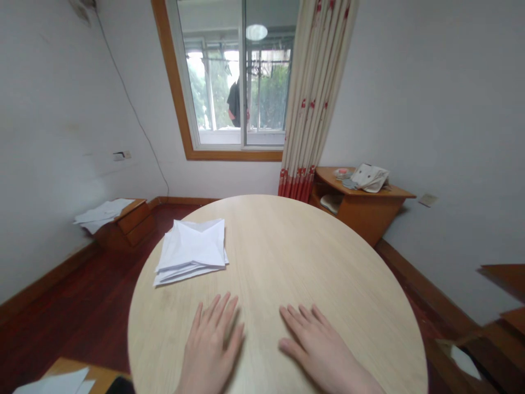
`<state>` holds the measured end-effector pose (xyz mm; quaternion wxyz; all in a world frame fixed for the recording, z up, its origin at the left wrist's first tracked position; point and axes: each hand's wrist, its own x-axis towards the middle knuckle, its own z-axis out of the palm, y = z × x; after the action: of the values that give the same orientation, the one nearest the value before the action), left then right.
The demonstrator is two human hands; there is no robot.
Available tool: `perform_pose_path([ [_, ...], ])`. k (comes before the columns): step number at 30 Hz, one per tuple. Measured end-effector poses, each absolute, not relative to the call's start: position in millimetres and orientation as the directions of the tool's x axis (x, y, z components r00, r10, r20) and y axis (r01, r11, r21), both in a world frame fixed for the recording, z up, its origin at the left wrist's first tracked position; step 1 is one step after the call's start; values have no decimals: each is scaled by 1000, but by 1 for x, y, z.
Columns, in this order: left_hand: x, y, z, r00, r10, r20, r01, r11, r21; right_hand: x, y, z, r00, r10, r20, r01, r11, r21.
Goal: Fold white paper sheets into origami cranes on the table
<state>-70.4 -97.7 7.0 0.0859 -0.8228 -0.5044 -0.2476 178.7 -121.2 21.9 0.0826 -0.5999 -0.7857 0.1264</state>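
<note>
My left hand (212, 342) rests palm down near the front of a round, pale wooden table (283, 251), its fingers stretched out and slightly spread. To its right, my right hand (314, 339) lies flat as well, with the thumb apart from the fingers. Neither hand holds anything. Beyond my left hand, on the table's left side, sits a stack of white folded paper (192, 246). The top sheet shows crease lines, and the edges underneath are uneven. A gap separates the fingertips from the stack.
White sheets (107, 212) lie on a low wooden cabinet (135, 219) at the left. A corner cabinet (365, 210) at the right bears a pale bag (370, 178). A curtain (314, 98) hangs beside the window. More paper (57, 383) lies on a surface at lower left.
</note>
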Motion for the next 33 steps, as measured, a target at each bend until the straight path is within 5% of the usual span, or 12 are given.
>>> perform_pose_path([
  [4,-86,-59,39,193,728,658,864,-444,238,159,-79,73,-384,923,-8,837,345,-425],
  [9,-100,7,55,-19,702,712,860,-352,369,118,-9,76,-340,927,157,513,323,-795],
  [21,-173,68,37,-339,742,579,905,90,415,20,101,0,116,954,276,300,231,-926],
  [33,-190,83,4,-316,858,404,941,228,250,10,110,-39,175,919,355,357,277,-892],
])
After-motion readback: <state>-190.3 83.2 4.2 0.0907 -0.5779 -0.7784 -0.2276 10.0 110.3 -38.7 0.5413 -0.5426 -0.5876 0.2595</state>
